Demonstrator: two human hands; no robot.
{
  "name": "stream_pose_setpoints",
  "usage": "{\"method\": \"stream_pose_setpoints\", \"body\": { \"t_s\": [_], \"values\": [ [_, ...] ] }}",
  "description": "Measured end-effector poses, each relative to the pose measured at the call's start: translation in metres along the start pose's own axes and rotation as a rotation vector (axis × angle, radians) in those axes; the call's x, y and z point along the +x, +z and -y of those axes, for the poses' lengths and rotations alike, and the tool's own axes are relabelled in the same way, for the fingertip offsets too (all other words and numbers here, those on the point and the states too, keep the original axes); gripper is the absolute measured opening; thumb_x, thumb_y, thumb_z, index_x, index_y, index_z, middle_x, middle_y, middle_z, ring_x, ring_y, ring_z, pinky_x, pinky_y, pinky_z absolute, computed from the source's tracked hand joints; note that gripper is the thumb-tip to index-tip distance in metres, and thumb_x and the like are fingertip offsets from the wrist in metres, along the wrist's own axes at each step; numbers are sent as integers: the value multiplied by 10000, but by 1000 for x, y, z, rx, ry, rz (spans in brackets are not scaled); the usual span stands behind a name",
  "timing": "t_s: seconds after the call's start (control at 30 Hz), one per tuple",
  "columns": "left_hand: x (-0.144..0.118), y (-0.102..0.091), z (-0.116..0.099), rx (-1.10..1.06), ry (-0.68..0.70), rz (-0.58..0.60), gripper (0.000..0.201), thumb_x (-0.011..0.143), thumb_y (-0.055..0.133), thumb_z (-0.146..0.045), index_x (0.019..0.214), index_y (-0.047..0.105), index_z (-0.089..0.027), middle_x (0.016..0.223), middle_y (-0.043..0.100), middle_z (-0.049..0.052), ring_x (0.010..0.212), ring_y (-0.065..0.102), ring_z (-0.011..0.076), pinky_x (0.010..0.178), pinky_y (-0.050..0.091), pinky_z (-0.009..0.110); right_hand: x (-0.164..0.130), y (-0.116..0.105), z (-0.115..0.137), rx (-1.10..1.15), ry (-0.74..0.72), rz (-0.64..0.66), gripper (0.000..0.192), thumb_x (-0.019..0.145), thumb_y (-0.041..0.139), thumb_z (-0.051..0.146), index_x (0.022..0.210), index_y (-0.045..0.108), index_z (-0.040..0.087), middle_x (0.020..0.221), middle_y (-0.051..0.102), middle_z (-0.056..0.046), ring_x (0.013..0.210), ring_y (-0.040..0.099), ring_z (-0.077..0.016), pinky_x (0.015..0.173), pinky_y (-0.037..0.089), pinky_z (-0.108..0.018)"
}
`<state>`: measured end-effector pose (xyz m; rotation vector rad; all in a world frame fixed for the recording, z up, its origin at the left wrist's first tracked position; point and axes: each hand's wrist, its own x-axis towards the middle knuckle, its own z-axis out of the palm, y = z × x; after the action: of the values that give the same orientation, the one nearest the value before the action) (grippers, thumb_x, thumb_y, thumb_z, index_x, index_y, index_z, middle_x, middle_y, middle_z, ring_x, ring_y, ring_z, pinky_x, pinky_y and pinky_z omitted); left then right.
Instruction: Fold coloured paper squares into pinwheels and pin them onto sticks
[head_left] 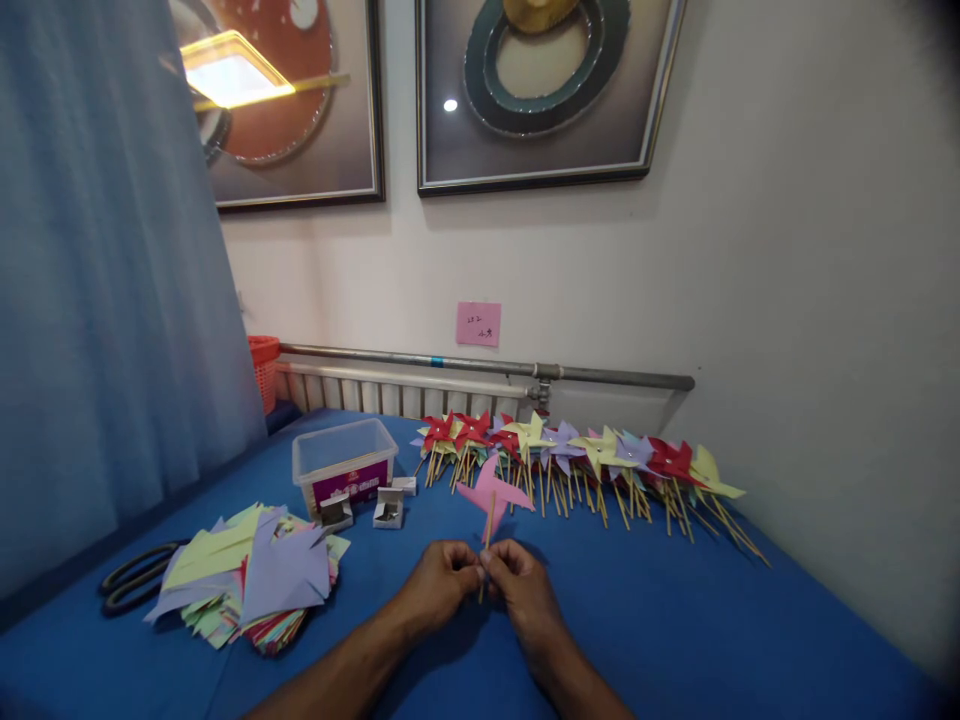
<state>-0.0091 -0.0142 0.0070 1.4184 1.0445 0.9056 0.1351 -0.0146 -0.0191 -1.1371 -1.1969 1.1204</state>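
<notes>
A pink paper pinwheel [491, 490] on a thin wooden stick stands upright between my two hands over the blue table [675, 620]. My left hand [442, 578] and my right hand [521, 580] meet at the stick's lower part, both pinching it with their fingertips. Behind it, a long row of finished pinwheels [585, 455] in red, yellow, purple and pink lies along the wall side of the table. A pile of cut coloured paper sheets [251, 575] lies to the left of my left hand.
A clear plastic box [343, 462] stands at the back left, with two small open cardboard boxes [388, 508] in front of it. Black scissors [131, 578] lie at the far left by the curtain. A radiator and pipe [487, 368] run along the wall.
</notes>
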Motion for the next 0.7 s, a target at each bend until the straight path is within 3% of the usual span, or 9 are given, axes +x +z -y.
{"method": "stream_pose_setpoints", "body": {
  "t_s": [0.2, 0.4, 0.7],
  "values": [
    [1, -1, 2, 28, 8, 34, 234, 683, 657, -392, 617, 579, -182, 514, 509, -36, 468, 378, 89, 516, 278, 253, -1, 0, 1, -10, -23, 14, 428, 681, 742, 613, 655, 593, 213, 556, 576, 25, 521, 471, -128, 535, 365, -273],
    [3, -4, 7, 57, 4, 66, 231, 702, 645, -396, 653, 601, -174, 529, 514, -29, 490, 397, 102, 524, 270, 261, -4, 0, 6, 12, 14, -13, 427, 696, 734, 618, 668, 585, 219, 519, 522, 48, 494, 433, -120, 512, 327, -265],
    [6, -4, 10, 52, -5, -1, 267, 689, 682, -412, 647, 541, -189, 520, 469, -54, 488, 342, 89, 513, 232, 259, -8, 3, 13, -1, 52, 46, 461, 714, 682, 663, 679, 577, 215, 486, 486, 61, 460, 393, -103, 488, 300, -256]
  ]
}}
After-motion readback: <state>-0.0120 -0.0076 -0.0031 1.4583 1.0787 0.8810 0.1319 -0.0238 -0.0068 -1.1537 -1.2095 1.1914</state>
